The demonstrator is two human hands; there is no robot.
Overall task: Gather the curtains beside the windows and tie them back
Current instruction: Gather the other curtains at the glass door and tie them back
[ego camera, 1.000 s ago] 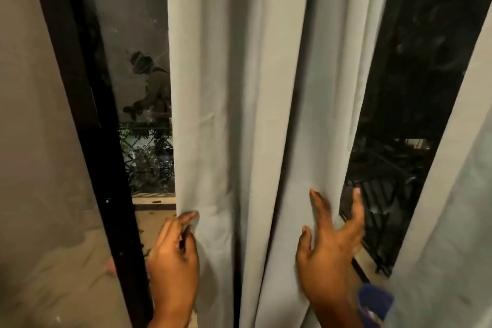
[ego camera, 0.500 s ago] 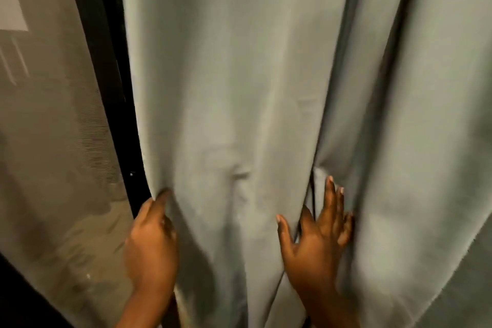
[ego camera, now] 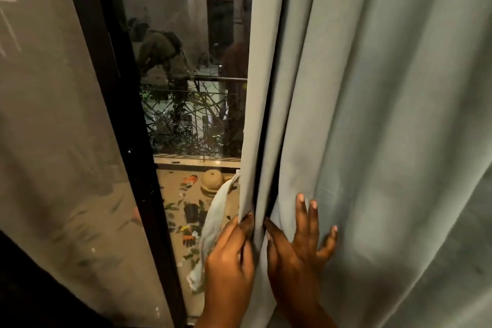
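Head view: gathering step in hand, the curtain (ego camera: pixel 372 114) bunched into soft vertical folds just right of the black window frame (ego camera: pixel 117 104); left hand (ego camera: pixel 229 261) pinches its leading edge, right hand (ego camera: pixel 298 253) lies spread flat on the next fold. A pale strip (ego camera: pixel 215 226), likely the tie-back, hangs by the left hand. Next move probably needs both hands to squeeze the folds, then wrap the strip; fabric looks matte, heavy, grey-green.

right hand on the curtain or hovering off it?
Touching. In the head view the right hand lies flat on the curtain, its fingers spread and pressed into the folds with no gap.
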